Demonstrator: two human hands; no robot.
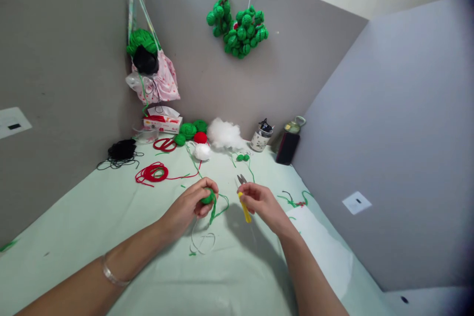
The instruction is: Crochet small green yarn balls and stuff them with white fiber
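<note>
My left hand (190, 200) is closed around a small green crocheted ball (208, 197). From it a green yarn strand (226, 201) loops out to the right, and a short green piece hangs below the fingers. A little to the right, my right hand (261, 202) grips yellow-handled thread snips (246, 211), blades pointing away from me and apart from the ball. A thin pale cord (203, 249) lies curled on the table under my left hand. Beyond my right hand, two small green balls (243, 157) lie with yarn tails.
Red-handled scissors (165, 145), coiled red yarn (152, 172), black yarn (122, 150), green yarn balls (188, 131), white stuffing (224, 133), a tissue box (163, 124), a jar (261, 139) and a dark phone (288, 148) line the back. White paper (322, 252) lies right. Green crocheted clusters (245, 33) hang above.
</note>
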